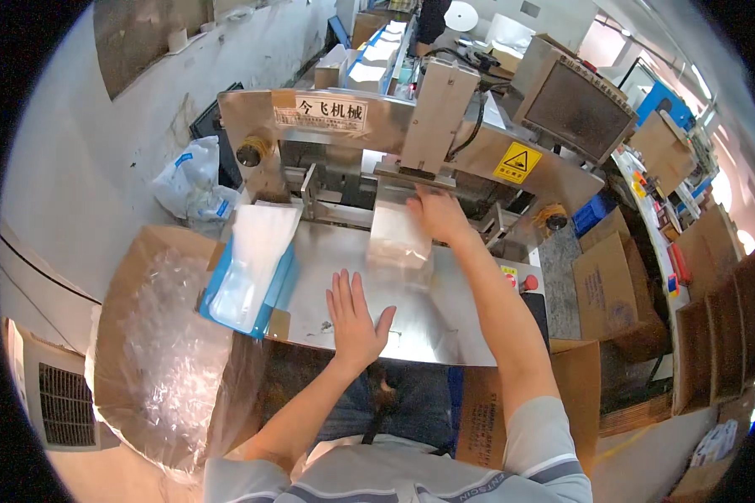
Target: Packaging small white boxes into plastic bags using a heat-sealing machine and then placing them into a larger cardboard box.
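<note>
We have the clear, flat, rectangular plastic bag (400, 237) on the brushed-steel worktable (319, 285), its far end at the long grey metal bar (415, 174) under the upright silver metal housing (438, 113). Our bare right hand (439, 214) is at the bag's far right corner, near the bar. It's blurred, so we can't tell whether its fingers pinch the film or just press it. Our bare left hand (357, 325) is spread wide, palm down, holding nothing, near the table's front edge and apart from the bag.

To do this well, in our judgement: line the far edge up straight with the bar, smooth out wrinkles, and bring the left hand in to steady the near end. Fingers should be clear of the bar before it moves; pinching looks like the main risk.

Left of the bag, a bright blue plastic tray (280, 295) holds a stack of translucent white bags (258, 243). Farther left, a big brown cardboard box (119, 281) holds crumpled clear plastic (172, 335).
</note>
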The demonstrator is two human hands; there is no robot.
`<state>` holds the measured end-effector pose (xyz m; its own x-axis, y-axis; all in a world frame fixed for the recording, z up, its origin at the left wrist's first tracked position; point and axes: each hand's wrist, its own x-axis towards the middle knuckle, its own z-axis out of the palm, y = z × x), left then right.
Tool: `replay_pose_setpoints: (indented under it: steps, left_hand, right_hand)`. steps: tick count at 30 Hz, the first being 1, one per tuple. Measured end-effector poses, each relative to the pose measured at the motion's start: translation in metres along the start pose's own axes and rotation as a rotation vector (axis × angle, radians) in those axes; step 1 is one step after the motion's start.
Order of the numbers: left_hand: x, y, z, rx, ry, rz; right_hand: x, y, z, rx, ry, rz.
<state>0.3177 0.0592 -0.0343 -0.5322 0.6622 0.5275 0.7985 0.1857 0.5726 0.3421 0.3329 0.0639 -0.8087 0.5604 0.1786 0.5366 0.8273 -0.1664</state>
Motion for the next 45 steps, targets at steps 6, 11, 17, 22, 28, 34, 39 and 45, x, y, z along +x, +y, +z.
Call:
replay_pose_setpoints:
  steps: [6, 11, 17, 22, 28, 34, 39, 45]
  left_hand:
    - [0.001, 0.001, 0.000, -0.008, -0.015, 0.014]
    - [0.000, -0.001, -0.002, -0.016, -0.029, 0.000]
    - [0.006, -0.005, 0.002, -0.076, -0.047, -0.030]
    - [0.047, -0.007, 0.009, -0.432, -0.036, -0.279]
    - [0.107, -0.036, 0.030, -0.556, -0.180, -0.503]
    - [0.120, -0.028, 0.028, -0.600, -0.208, -0.579]
    - [0.086, 0.011, 0.004, -0.855, -0.153, -0.600]
    - [0.025, 0.045, -0.018, -0.153, -0.080, 0.537]
  right_hand:
    - [-0.015, 0.019, 0.006, 0.199, 0.117, -0.102]
    - [-0.072, 0.019, 0.015, 0.642, 0.160, 0.094]
    - [-0.134, 0.024, 0.041, 1.040, 0.081, 0.264]
    - [-0.144, 0.020, 0.058, 1.089, 0.035, 0.321]
    - [-0.131, -0.005, 0.052, 1.186, 0.017, 0.352]
    - [-0.130, -0.018, 0.045, 1.199, -0.003, 0.237]
    - [-0.159, -0.020, 0.034, 1.255, 0.064, 0.242]
    - [-0.193, -0.018, -0.019, 1.736, -0.098, 0.735]
